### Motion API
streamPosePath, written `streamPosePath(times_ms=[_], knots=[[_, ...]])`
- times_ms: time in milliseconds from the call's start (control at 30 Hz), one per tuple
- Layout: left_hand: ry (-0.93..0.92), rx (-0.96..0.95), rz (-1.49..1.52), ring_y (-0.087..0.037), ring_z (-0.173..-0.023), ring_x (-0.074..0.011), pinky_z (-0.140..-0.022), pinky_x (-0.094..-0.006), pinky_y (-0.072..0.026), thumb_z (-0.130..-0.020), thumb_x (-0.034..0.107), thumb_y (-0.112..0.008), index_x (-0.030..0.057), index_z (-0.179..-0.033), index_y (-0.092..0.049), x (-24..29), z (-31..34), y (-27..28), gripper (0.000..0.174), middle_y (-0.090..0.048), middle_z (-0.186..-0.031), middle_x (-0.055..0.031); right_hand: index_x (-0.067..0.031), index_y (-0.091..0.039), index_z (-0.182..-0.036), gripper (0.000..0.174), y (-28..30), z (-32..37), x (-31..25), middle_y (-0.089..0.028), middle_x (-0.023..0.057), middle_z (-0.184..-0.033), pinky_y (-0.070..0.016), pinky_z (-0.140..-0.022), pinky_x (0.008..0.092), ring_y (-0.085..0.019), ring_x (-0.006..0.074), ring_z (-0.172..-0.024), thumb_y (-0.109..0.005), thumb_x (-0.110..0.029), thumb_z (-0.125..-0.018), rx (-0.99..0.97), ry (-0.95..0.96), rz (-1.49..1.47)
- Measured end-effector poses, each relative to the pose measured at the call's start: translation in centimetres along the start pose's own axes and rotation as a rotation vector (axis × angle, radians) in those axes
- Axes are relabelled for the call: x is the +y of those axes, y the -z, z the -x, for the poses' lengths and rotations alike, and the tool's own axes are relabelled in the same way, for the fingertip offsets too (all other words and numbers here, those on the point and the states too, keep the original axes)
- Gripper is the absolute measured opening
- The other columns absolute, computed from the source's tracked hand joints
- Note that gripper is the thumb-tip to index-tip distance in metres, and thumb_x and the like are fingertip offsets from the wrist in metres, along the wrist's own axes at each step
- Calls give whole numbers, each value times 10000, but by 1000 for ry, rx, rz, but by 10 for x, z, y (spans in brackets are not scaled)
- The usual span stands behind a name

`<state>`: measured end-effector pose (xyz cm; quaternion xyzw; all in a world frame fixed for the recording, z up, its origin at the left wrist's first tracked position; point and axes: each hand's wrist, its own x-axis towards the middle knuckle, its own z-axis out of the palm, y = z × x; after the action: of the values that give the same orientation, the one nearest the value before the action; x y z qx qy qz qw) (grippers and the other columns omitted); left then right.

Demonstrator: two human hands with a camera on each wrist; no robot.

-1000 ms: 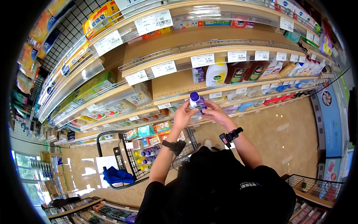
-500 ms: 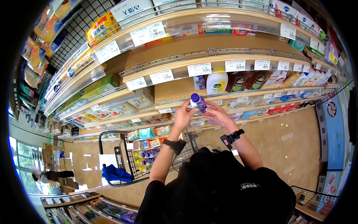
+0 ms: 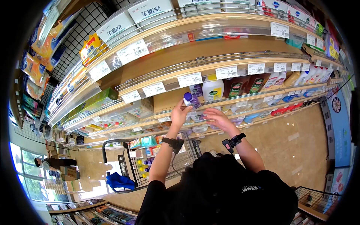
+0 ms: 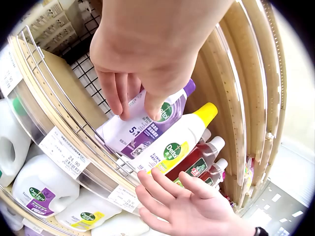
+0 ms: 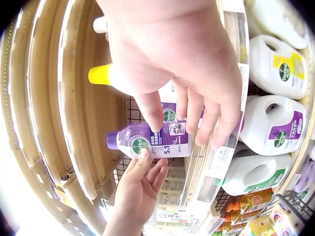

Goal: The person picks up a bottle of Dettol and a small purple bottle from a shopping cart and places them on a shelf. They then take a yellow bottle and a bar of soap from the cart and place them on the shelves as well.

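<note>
Hands: left hand (image 3: pixel 179 117) pinches a purple-capped, white-and-purple plastic Dettol bottle (image 3: pixel 192 100) between thumb and fingers; right hand (image 3: pixel 220 120) is open beside it, fingers spread and slightly bent, holding nothing. Bottle is at the front of a light wooden shelf (image 3: pixel 165 100), near a white plastic bottle with a yellow cap (image 3: pixel 213 90) and roughly parallel to it. Base contact with shelf: cannot tell. Step in hand, as judged: lining the bottle up with the shelf row. Next move would call for a steady left grip and a base clear of the front edge. Left wrist view gives a legible 24.90 price card (image 4: pixel 65 152); head view instead gives a black wire shopping cart (image 3: pixel 120 141) carrying yellow- and purple-capped bottles (image 3: pixel 145 162)
</note>
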<state>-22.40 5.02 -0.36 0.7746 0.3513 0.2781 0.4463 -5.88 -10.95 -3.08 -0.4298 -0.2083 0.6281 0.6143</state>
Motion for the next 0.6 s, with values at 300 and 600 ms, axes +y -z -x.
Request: streamPosePath(times_ms=[300,600], knots=[[-42,54,-31,-670,-803,-213,-710,-327,-515,-763,205,-725,94,-1252,-529,-15,-24,-10,538,-679,-1007,-104,-34,-452,-1263,443,13,10,-4,-543,98,-1233,-482,-880,328,-565,204,-1081,-624,-152,-872,68,4,0],[22,-4,-149,-642,-745,-162,-693,-287,-509,-762,122,-715,20,-1264,-513,-11,-36,-15,551,-675,-985,-100,-20,-452,-1273,444,25,12,-5,-542,105,-1237,-483,-891,356,-560,219,-1090,-609,-156,-880,81,11,39]])
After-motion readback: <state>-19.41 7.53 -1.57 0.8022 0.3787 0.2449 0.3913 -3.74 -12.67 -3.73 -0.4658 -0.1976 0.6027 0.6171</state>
